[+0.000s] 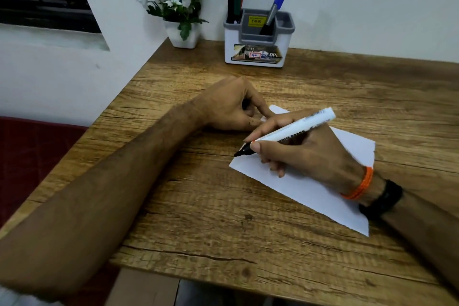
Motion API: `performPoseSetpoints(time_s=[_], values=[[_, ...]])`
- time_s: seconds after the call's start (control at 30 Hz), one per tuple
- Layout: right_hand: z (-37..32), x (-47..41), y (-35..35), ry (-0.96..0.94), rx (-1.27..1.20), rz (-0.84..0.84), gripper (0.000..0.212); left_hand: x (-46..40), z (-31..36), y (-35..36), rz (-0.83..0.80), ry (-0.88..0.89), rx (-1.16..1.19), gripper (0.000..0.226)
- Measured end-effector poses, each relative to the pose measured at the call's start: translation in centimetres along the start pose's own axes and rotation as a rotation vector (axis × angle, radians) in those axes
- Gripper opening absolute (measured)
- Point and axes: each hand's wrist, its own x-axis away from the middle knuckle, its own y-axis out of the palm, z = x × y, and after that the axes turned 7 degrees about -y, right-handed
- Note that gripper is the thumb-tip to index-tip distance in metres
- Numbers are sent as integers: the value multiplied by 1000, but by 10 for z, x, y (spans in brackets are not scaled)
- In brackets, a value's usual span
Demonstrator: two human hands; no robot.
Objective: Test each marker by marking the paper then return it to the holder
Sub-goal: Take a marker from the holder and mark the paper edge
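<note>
My right hand (pixel 305 154) grips a white marker (pixel 293 129) with its black tip uncapped, the tip resting at the near-left corner of a white sheet of paper (pixel 318 196). My left hand (pixel 231 107) is curled by the paper's far-left corner, one finger pressing the sheet; something dark, perhaps the cap, shows inside the fist. The grey and white holder (pixel 258 40) stands at the back of the wooden table (pixel 198 206). Black, green and red markers (pixel 236 0) stand in its left slot and a blue-capped marker (pixel 275 7) leans in its right part.
A white pot of artificial white flowers (pixel 178 5) sits left of the holder against the wall. The table's left edge runs along a white wall with a dark window. A dark red seat (pixel 32 156) lies below left.
</note>
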Motion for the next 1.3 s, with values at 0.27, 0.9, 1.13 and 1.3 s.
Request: performPoseSetpoints(time_s=[0.27, 0.9, 1.13, 1.3], values=[[-1, 2, 1, 18, 21, -16, 7, -1, 1, 1, 5, 31, 15, 26], [-3, 2, 1, 9, 55, -39, 7, -2, 0, 0, -1, 35, 18, 23], [-3, 1, 2, 21, 49, -21, 6, -2, -1, 1, 6, 35, 32, 22], [-2, 2, 1, 24, 47, -6, 6, -2, 0, 3, -6, 27, 40, 25]])
